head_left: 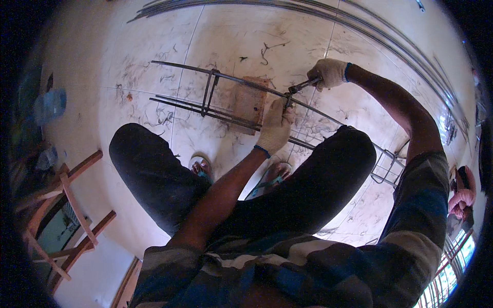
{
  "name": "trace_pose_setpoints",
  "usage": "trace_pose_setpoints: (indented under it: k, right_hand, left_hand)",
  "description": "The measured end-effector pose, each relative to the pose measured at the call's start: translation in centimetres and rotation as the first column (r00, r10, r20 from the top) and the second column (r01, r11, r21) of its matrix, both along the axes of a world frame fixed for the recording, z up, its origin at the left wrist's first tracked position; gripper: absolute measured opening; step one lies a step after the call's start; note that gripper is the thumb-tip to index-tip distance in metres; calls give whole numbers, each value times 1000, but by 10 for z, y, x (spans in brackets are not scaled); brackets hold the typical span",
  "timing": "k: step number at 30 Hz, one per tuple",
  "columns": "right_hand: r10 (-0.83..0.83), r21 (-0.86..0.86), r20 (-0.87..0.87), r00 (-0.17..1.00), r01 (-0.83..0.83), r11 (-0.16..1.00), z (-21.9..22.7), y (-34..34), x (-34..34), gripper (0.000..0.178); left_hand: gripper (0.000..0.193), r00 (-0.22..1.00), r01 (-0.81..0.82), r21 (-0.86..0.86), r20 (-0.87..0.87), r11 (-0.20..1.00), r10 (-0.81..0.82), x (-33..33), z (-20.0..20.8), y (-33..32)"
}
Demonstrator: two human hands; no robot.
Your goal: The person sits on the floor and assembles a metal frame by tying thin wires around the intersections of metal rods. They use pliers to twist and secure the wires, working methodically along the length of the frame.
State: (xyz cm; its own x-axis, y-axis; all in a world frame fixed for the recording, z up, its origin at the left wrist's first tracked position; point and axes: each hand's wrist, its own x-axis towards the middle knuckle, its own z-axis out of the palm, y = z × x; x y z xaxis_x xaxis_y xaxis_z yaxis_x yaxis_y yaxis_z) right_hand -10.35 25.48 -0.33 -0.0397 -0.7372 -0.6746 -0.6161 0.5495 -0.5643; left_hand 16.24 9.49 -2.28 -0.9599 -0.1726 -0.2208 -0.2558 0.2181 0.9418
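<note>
A cage of thin steel rebar [241,81] lies across in front of my knees, its long bars joined by a square stirrup [207,95] on the left. My left hand [275,127], in a pale knit glove, closes around a stirrup near the middle of the cage, mostly covering it. My right hand [329,73], gloved too, grips the handles of pincers [303,86]. Their jaws meet the far bar just beyond my left fingers; any wire between them is too small to make out. Under the cage lies a brown wooden block [245,105], partly hidden by my left hand.
Long loose rebar [287,5] curves along the far side and right. Bits of dark wire [266,50] litter the tiled floor. A wooden frame [77,205] stands at the left. More stirrups [389,167] show beyond my right knee. A person [462,190] is at the far right.
</note>
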Motion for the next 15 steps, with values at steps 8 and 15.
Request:
trace_pose_setpoints:
  k: [8,15]
  right_hand:
    - [-172,-138,99,980,185,973,-38,31,26,25]
    - [-143,301,214,966,74,951,22,12,-1,24]
  left_hand:
    - [27,998,-48,-48,29,998,49,0,-18,6]
    - [30,998,-60,-82,28,995,62,-3,-14,5]
